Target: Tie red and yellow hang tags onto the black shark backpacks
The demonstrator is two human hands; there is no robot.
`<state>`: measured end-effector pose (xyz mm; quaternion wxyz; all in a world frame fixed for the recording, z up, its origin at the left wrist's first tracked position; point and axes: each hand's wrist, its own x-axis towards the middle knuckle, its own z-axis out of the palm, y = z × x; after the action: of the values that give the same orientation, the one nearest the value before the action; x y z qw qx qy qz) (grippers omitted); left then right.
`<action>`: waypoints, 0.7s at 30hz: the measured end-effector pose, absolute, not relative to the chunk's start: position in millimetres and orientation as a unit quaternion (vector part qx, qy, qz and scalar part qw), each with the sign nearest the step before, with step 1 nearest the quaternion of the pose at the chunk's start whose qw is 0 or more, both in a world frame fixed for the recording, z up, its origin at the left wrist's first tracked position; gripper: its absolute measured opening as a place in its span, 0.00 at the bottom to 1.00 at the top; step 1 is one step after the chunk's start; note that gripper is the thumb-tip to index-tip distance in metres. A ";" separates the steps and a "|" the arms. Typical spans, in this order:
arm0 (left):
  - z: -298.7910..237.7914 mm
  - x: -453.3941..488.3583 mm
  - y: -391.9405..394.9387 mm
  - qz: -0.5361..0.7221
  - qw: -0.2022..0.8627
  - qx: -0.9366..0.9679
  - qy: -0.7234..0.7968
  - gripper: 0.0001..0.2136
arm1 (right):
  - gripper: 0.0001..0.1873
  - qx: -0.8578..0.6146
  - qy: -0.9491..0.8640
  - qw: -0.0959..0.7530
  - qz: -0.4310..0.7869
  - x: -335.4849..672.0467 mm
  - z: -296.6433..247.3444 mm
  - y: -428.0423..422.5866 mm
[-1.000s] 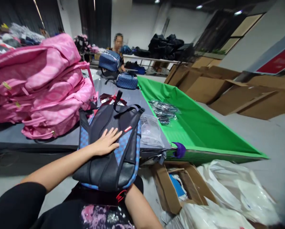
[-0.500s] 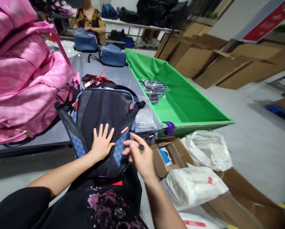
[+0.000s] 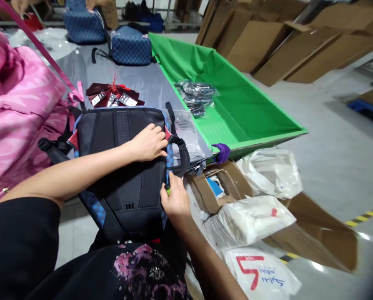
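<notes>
A black backpack [image 3: 123, 166] with blue checked trim leans against the table edge, its padded back panel facing me. My left hand [image 3: 150, 142] reaches across the panel, its fingers curled over the right edge beside a small red tab [image 3: 168, 134]. Lower on that same side is my right hand [image 3: 175, 198], closed around a small green-and-black tool [image 3: 167, 189] whose kind I cannot make out. Its fingertips are at the blue checked side. One shoulder strap [image 3: 181, 156] hangs out to the right of the bag.
Pink bags [image 3: 23, 112] are piled at left. Dark red tags [image 3: 114, 95] lie behind the backpack. Blue checked bags [image 3: 131, 46] stand farther back near another person's hand [image 3: 94, 4]. A green bin [image 3: 245, 112] holds plastic-wrapped items; cartons [image 3: 205, 191] and white bags [image 3: 255, 218] lie at right.
My left hand has gone from lying flat on the panel to gripping the right edge. My right hand has come against the side. The right strap has swung outward.
</notes>
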<state>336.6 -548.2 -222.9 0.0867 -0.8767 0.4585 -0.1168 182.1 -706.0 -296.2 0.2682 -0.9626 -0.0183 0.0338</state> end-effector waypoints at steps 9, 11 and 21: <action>-186.6 249.5 -526.2 -0.046 0.047 -0.854 0.516 0.18 | 0.15 -0.962 -0.078 0.257 0.045 172.8 -311.5 -696.9; -189.0 262.1 -507.4 -0.021 0.058 -0.883 0.464 0.20 | 0.14 -0.963 -0.091 0.232 0.099 184.5 -317.4 -688.8; -166.2 291.2 -414.4 -0.110 0.031 -0.959 0.259 0.17 | 0.13 -0.886 -0.054 0.407 0.213 203.4 -313.8 -685.6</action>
<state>291.2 -414.4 -166.2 0.0307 -0.9591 0.2590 -0.1103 203.4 -685.6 -313.8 0.4075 -0.8863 -0.0542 0.2135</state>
